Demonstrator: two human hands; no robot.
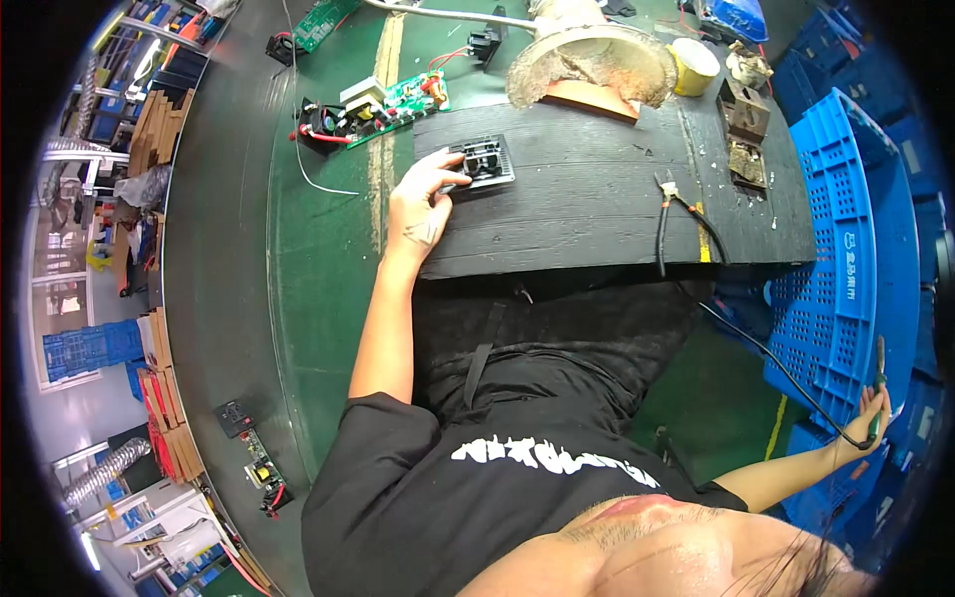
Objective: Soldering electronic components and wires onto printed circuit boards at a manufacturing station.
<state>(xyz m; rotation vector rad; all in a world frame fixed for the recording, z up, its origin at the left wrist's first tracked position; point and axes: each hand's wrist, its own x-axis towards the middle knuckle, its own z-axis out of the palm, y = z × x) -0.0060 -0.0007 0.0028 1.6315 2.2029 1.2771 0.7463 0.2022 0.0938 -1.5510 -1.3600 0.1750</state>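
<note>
On the black wooden board, my left hand [420,206] has its fingers closed on the near-left edge of a small black slotted plastic panel [487,159]. The panel lies on the board with a raised frame in its middle. Far out at the right, beside the blue crate, my right hand [874,416] grips a soldering iron [879,370] with a green handle, its tip pointing away from me. A black cable [771,356] runs from the iron back toward the board. Side cutters [668,189] with dark handles lie on the right part of the board.
A crusty round hood [594,62] stands behind the board, beside a yellowish-white roll [694,68]. Metal blocks [744,111] sit at the board's right edge. Left of it lies a green circuit board with wires [403,99]; another circuit board [261,468] is farther left. A blue crate [831,239] stands right.
</note>
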